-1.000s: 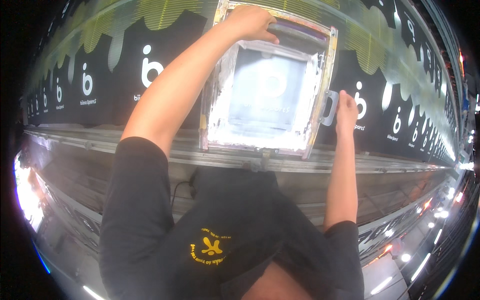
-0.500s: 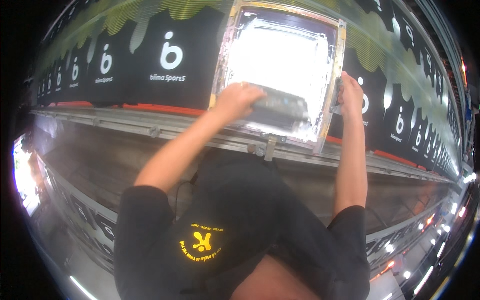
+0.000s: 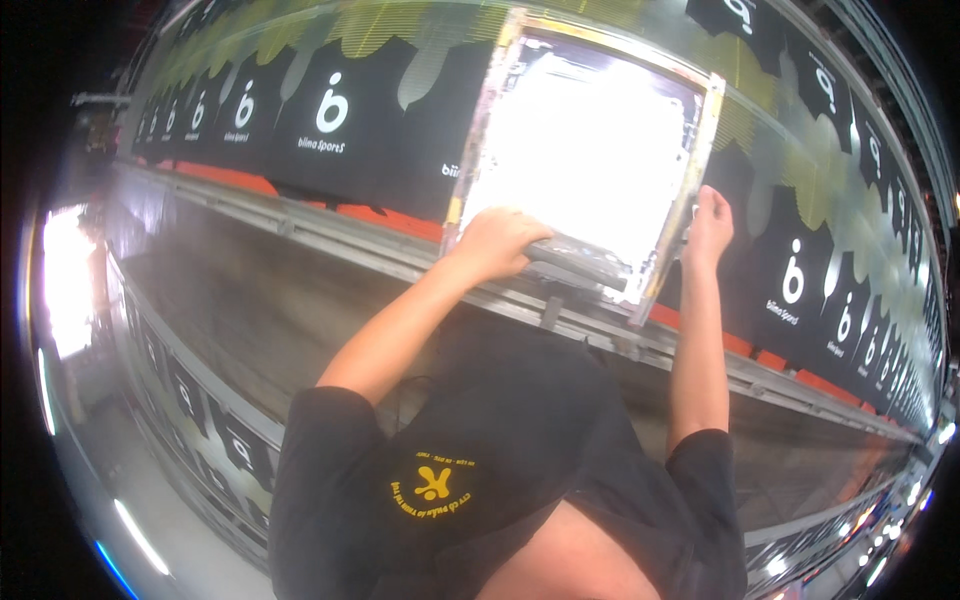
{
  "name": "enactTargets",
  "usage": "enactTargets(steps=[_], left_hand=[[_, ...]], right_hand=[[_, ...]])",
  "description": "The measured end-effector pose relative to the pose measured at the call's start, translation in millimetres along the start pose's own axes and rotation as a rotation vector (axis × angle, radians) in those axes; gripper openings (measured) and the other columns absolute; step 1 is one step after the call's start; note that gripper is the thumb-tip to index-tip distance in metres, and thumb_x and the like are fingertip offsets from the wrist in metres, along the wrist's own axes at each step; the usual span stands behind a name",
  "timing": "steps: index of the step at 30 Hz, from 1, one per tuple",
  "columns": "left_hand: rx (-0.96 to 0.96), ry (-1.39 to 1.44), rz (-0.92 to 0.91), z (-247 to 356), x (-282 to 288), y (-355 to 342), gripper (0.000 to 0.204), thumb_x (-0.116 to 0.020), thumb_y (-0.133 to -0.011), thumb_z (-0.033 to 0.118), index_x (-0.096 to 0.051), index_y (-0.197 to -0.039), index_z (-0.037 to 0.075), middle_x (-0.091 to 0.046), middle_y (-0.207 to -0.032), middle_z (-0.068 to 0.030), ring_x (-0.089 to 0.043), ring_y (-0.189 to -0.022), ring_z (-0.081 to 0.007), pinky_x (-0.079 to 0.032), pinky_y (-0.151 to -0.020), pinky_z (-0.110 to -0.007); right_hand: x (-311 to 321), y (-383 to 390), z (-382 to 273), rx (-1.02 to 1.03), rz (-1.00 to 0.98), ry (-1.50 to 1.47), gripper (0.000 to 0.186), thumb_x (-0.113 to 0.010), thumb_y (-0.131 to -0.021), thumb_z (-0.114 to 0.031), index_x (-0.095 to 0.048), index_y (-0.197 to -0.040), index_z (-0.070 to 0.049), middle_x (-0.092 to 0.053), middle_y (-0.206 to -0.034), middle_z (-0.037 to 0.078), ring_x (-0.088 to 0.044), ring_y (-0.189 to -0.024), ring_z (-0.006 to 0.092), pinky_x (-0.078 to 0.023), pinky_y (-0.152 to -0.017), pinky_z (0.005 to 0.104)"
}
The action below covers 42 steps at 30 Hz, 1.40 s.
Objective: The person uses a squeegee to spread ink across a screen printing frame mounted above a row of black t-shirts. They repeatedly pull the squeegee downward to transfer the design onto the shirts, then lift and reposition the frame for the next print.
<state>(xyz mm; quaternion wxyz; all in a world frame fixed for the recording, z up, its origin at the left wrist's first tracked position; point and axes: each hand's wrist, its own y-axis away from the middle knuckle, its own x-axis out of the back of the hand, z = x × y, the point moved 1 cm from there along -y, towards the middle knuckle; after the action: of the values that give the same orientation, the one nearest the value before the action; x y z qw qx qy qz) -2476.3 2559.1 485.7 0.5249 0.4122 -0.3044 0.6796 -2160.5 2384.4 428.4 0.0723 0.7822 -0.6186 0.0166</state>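
Note:
A screen-printing frame with worn, taped edges lies on the long table, tilted in view. White ink glares brightly across its mesh. My left hand is closed round the left end of a squeegee, which lies along the frame's near edge. The squeegee's blade is hidden from view. At the frame's right side, my right hand is closed with fingers curled, seemingly on the side of the frame; the exact grip is partly hidden.
Black printed fabric panels run along the table to both sides of the frame, with orange-red strips beneath. A metal rail edges the table in front of me. Another table row with black panels stands behind me.
The squeegee has come closer to the frame's near edge and tipped, so its broad dark face no longer shows. My right hand stays by the frame's right side. The whole view has turned slightly.

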Motion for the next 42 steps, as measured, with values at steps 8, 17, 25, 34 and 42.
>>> enactTargets(steps=[8,17,25,34,42], left_hand=[[-0.094,0.005,0.005,-128.5,66.2,69.5,0.05,-0.079,-0.066,0.008,-0.075,-0.115,0.015,-0.075,-0.117,0.0012,-0.068,-0.104,-0.0256,-0.054,-0.091,-0.041],[-0.115,-0.028,-0.002,-209.3,126.8,-103.1,0.023,-0.079,-0.085,0.038,-0.079,-0.101,0.022,-0.075,-0.089,-0.0059,-0.072,-0.088,-0.0308,-0.056,-0.071,-0.046],[-0.108,-0.13,0.006,-260.5,147.3,-224.1,0.04,-0.082,-0.075,0.041,-0.079,-0.093,0.006,-0.076,-0.091,-0.0208,-0.074,-0.089,-0.0396,-0.058,-0.081,-0.05],[0.005,-0.222,-0.019,-243.5,154.2,-222.9,0.041,-0.084,-0.072,0.037,-0.08,-0.099,0.007,-0.076,-0.095,-0.0212,-0.074,-0.091,-0.0394,-0.059,-0.082,-0.048],[0.068,-0.273,-0.157,-203.1,97.1,-82.4,0.043,-0.082,-0.078,0.054,-0.077,-0.089,0.013,-0.076,-0.086,-0.0115,-0.074,-0.081,-0.0342,-0.059,-0.069,-0.047]], right_hand=[[-137.1,79.4,15.6,-0.157,0.023,0.102,0.027,-0.073,-0.099,-0.024,-0.069,-0.114,-0.002,-0.07,-0.1,0.006,-0.062,-0.089,0.0111,-0.051,-0.079,0.0283],[-169.5,78.7,9.5,-0.028,0.07,0.494,0.034,-0.075,-0.096,-0.033,-0.069,-0.115,-0.006,-0.072,-0.101,0.008,-0.066,-0.091,0.0178,-0.053,-0.085,0.034],[-166.6,63.7,10.1,0.034,0.053,0.453,0.04,-0.079,-0.094,-0.034,-0.07,-0.118,-0.003,-0.073,-0.107,0.01,-0.067,-0.094,0.0193,-0.053,-0.086,0.0332],[-305.6,-26.8,-99.9,0.603,-0.516,0.965,0.047,-0.087,-0.08,-0.037,-0.073,-0.103,0.002,-0.073,-0.094,0.019,-0.071,-0.09,0.035,-0.054,-0.082,0.0444],[-240.4,107.2,-23.4,0.801,-0.477,0.914,0.036,-0.089,-0.073,-0.034,-0.065,-0.081,-0.009,-0.065,-0.077,0.01,-0.066,-0.075,0.0334,-0.052,-0.066,0.0462]])
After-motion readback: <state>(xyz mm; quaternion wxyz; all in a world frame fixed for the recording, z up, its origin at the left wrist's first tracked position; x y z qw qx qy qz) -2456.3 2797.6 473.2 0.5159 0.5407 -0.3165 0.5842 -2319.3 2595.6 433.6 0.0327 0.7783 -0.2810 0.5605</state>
